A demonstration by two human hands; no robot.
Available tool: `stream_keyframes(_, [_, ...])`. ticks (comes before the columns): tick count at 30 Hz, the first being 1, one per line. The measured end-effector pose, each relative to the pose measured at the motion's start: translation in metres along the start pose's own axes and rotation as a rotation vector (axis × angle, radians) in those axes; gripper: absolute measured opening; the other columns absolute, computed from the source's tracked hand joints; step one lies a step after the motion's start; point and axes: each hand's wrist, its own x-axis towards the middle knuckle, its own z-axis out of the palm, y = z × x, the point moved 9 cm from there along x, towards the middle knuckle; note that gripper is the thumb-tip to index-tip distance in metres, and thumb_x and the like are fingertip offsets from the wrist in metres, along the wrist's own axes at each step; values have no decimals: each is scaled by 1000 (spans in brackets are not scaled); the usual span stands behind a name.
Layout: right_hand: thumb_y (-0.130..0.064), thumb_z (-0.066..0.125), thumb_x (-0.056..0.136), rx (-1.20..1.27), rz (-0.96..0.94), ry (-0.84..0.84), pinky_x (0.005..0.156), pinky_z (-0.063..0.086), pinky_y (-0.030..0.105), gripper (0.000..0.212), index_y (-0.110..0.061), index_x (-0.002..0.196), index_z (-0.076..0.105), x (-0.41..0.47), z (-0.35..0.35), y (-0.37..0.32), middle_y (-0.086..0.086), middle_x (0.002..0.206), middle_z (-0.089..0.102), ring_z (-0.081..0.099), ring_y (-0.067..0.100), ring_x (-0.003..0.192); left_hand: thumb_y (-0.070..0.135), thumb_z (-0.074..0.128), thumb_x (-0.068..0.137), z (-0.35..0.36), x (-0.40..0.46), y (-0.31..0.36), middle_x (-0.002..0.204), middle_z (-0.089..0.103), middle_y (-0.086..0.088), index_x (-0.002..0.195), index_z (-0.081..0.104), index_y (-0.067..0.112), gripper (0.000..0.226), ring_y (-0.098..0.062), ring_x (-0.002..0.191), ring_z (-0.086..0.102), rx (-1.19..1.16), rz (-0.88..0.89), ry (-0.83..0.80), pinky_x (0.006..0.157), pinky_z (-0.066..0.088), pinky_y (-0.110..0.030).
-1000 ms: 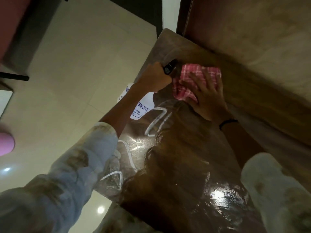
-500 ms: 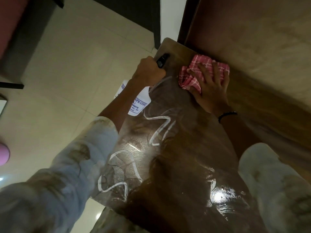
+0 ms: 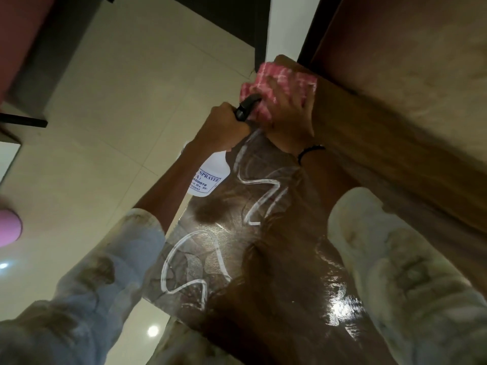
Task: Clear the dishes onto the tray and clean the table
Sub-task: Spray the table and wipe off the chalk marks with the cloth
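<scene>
A glossy brown wooden table (image 3: 276, 259) fills the lower middle, wet and streaked with white squiggly lines. My right hand (image 3: 287, 122) presses flat on a red-and-white checked cloth (image 3: 287, 75) at the table's far corner. My left hand (image 3: 224, 127) grips the black trigger head of a white spray bottle (image 3: 208, 177), held just off the table's left edge, its nozzle touching the cloth. No dishes or tray are in view.
Cream floor tiles (image 3: 118, 127) lie to the left of the table. A brown bench or wall panel (image 3: 395, 101) runs along the table's right side. A pink rounded object (image 3: 8, 227) sits at the left edge, dark furniture (image 3: 52, 48) at top left.
My right hand has slid the cloth away from me to the table's far corner. My left hand with the spray bottle has followed and now sits close against the cloth.
</scene>
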Motion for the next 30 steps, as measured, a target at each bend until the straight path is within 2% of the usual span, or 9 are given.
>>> stream_keyframes(2, [-57,28,92,6,-155,5,110,3,65,58,-29,140,45,-25,2,-14,4,155,30,15,37,145,15,62,76,3,-10,-4,62,58,-12,88,64,-9,26,-17,39,52,-26,-1,-21,44,45,-25])
stream_keyframes(4, [-58,30,93,-16,-189,6,110,6,63,56,-33,141,41,-55,6,-1,3,154,32,18,37,144,11,61,76,5,-20,-12,56,55,-8,86,63,-8,22,-8,31,49,-32,-18,-32,41,43,-23])
stream_keyframes(8, [-65,25,91,-33,54,-28,111,3,64,64,-34,146,32,-71,3,60,4,157,24,12,38,145,14,60,81,12,-40,-33,55,55,-7,88,61,-3,18,-10,34,52,-8,-37,-46,43,44,-24])
stream_keyframes(12, [-63,34,93,23,258,8,110,-2,65,67,-27,150,25,-27,-3,45,7,159,19,9,41,145,16,59,77,14,-60,-63,60,57,-7,91,61,-4,25,-22,48,56,29,-71,-28,52,49,-34])
stream_keyframes(17, [-52,36,95,-13,-91,60,108,5,70,52,-32,143,39,-38,14,-53,8,153,34,21,42,142,15,58,76,11,-81,-81,58,56,-10,82,60,-3,19,-25,46,54,52,-81,-27,51,47,-35])
stream_keyframes(21, [-57,32,94,-38,-183,43,109,7,64,53,-37,143,35,-95,25,-52,4,151,37,23,38,142,12,57,79,21,-100,-88,58,54,-8,84,62,-1,15,-18,43,47,73,-79,-57,45,36,-27])
stream_keyframes(26, [-62,35,93,-21,120,48,111,2,62,58,-35,145,33,-113,20,17,3,157,26,13,37,145,9,55,77,60,-122,-88,55,50,-13,83,61,-4,15,-17,41,41,46,-68,-198,46,32,-26])
stream_keyframes(28, [-62,37,93,-23,158,44,111,0,61,60,-33,146,33,-116,21,22,3,158,24,11,37,146,12,54,71,71,-128,-87,55,52,-14,86,61,-4,23,-18,41,43,62,-67,-221,46,34,-27])
stream_keyframes(30, [-61,38,93,-26,149,40,112,0,61,60,-34,146,33,-122,21,24,3,158,23,9,37,146,7,55,70,79,-134,-86,52,50,-7,75,58,-4,12,-18,42,44,74,-77,-226,46,34,-24])
